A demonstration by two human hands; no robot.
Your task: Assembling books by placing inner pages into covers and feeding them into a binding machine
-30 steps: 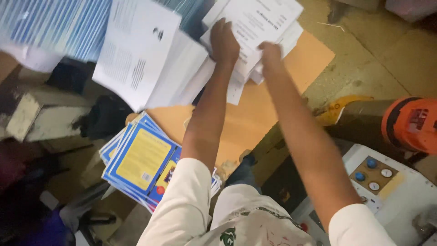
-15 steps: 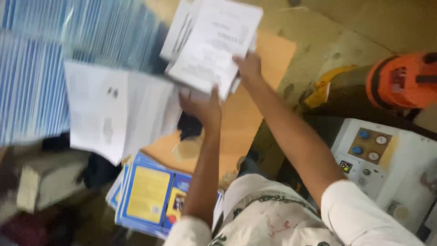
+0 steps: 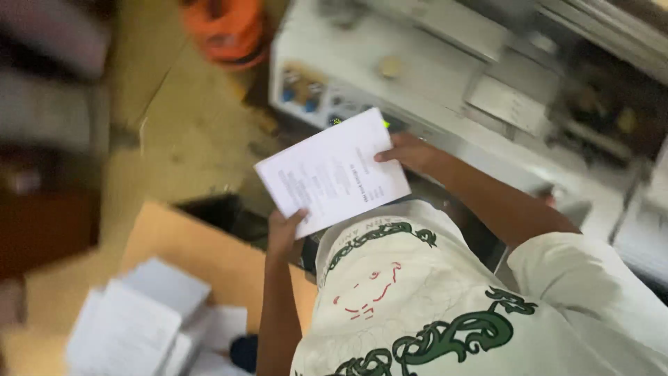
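A thin stack of white printed sheets [image 3: 332, 170] is held in front of my chest, tilted, between both hands. My left hand [image 3: 284, 230] grips its lower left corner from beneath. My right hand [image 3: 409, 151] pinches its upper right edge. Below the sheets is my white shirt with green and red print [image 3: 417, 299]. The sheets hang over the front edge of a white machine [image 3: 431, 83].
The white machine carries a panel with blue and yellow buttons [image 3: 306, 87]. An orange object [image 3: 224, 28] lies on the floor at the top. Loose white paper stacks [image 3: 139, 327] rest on a brown cardboard sheet [image 3: 202, 257] at the lower left.
I have lifted the sheets off the piles on the cardboard and turned right, bringing them close to my chest by the white machine. The view has swung with me.
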